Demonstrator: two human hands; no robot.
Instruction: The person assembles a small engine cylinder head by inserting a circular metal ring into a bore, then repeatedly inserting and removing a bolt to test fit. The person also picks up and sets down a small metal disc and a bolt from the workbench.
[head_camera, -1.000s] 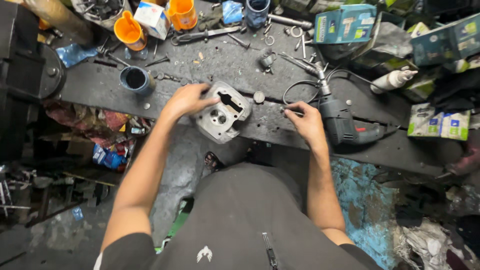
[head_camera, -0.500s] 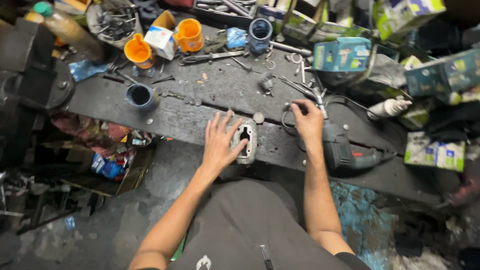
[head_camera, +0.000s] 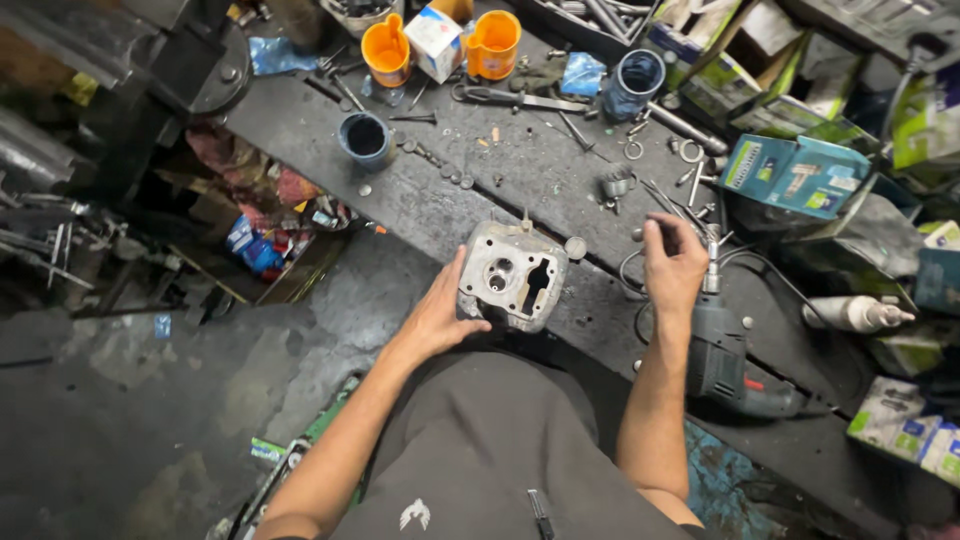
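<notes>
A grey metal engine cylinder head (head_camera: 517, 276) lies flat on the dark workbench (head_camera: 420, 200), its ports facing up. My left hand (head_camera: 443, 312) grips its near left side. My right hand (head_camera: 672, 264) is over the bench to the right, fingers curled around a small dark thing that I cannot make out, just beside the chuck of a dark green electric drill (head_camera: 730, 358). The drill lies on the bench with its black cable (head_camera: 640, 290) looping under my right hand.
At the back stand two orange jugs (head_camera: 385, 48), a small white box (head_camera: 437, 40), a dark cup (head_camera: 364, 137) and a blue cup (head_camera: 634, 82). Scissors (head_camera: 510, 97), bolts and rings lie scattered. Teal boxes (head_camera: 795, 175) and a white tube (head_camera: 855, 314) sit right. Cluttered floor lies left.
The cylinder head has been turned from standing on edge to lying flat, and my left hand slid to its near left side. My right hand stays beside the drill chuck.
</notes>
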